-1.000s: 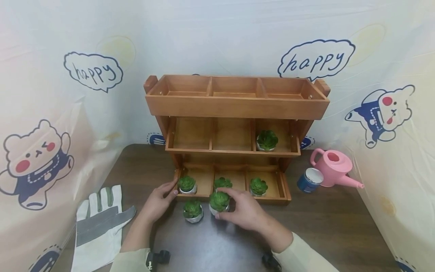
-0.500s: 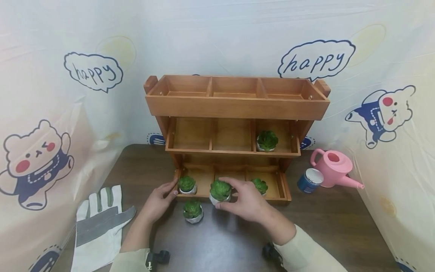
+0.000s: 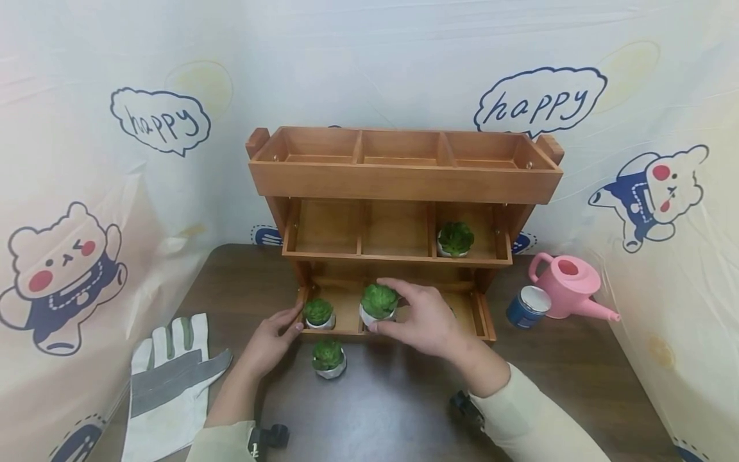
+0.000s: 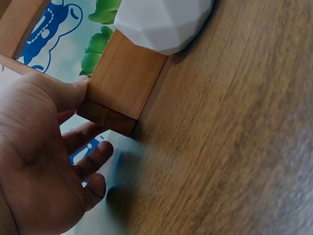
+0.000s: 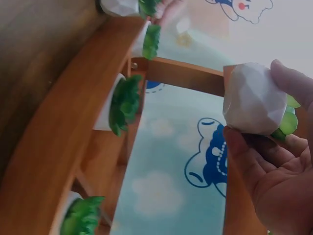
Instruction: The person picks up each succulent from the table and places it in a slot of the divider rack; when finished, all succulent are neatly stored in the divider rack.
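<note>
In the head view my right hand (image 3: 430,323) pinches a small potted succulent (image 3: 378,301) and holds it raised over the bottom tier. The right wrist view shows the thumb and fingers round its white faceted pot (image 5: 254,100). My left hand (image 3: 276,339) grips the left front corner of the three-tier wooden planter shelf (image 3: 404,181), thumb on the edge. One succulent (image 3: 319,312) sits in the bottom left compartment. In the right wrist view, a middle succulent (image 5: 125,104) and a right one (image 5: 82,216) sit in that tier too.
Another potted succulent (image 3: 328,359) stands on the table before the shelf. One succulent (image 3: 455,239) occupies the middle tier's right compartment. To the right are a blue can (image 3: 528,308) and a pink watering can (image 3: 568,285). A work glove (image 3: 167,378) lies at the left.
My right hand has lifted the succulent from near the table in front of the shelf, up and slightly right, over the bottom tier. The left hand stays on the corner.
</note>
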Available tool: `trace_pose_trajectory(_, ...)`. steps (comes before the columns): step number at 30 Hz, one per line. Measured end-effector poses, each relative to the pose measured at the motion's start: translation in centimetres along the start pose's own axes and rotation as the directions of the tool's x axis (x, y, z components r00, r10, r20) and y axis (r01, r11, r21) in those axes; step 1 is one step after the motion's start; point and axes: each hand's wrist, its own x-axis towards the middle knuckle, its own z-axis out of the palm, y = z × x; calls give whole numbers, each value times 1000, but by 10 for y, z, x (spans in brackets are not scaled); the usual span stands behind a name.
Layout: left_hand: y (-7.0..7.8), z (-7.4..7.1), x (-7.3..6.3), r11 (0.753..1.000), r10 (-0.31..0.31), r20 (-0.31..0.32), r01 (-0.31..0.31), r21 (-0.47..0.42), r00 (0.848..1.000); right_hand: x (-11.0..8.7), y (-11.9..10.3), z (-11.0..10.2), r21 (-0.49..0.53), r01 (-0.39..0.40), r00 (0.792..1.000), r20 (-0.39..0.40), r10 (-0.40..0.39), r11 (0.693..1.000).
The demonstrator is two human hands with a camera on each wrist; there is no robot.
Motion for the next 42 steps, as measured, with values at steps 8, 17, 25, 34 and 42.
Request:
trace_pose_trajectory(8, 0, 0, 0, 1000, -7, -1, 7, 0, 1000, 9, -5, -14, -15, 47, 998, -49, -47, 999)
trace_pose_trajectory(17, 0, 0, 1, 1000, 7, -6, -7, -2, 1000, 19, -14, -32, -16, 67, 994, -84, -68, 998)
trace_pose_trajectory(25, 0, 1, 1, 1000, -2, -4, 2, -2, 1000, 27, -18, -46, -44, 45, 995, -86, -49, 998)
trace_pose_trajectory(34, 0, 2, 0, 1000, 4, -8, -4, 11, 1000, 38, -28, -56, -54, 80, 989, -119, -86, 995)
trace_pose_trajectory(42, -1, 2, 1, 1000, 1, -5, 0, 8, 1000, 53, -29, -64, -76, 68, 986, -147, -79, 995)
